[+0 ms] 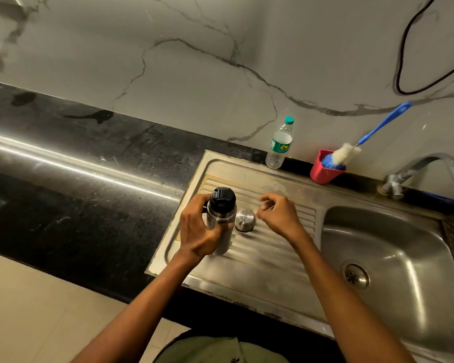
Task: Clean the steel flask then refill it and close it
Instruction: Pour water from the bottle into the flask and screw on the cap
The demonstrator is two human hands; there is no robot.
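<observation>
- Steel flask (222, 224) upright on the ribbed drainboard (273, 247), black stopper (222, 197) on.
- Gripped round the body by the left hand (197, 229), fingers curled about it.
- Steel cap (244, 220) just right of flask, on the drainboard.
- Right hand (279, 214) above the cap, fingers loosely curled, holding nothing.
- Behind: water bottle (279, 145), red cup (324, 170) with bottle brush (349, 153), tap (427, 171).
</observation>
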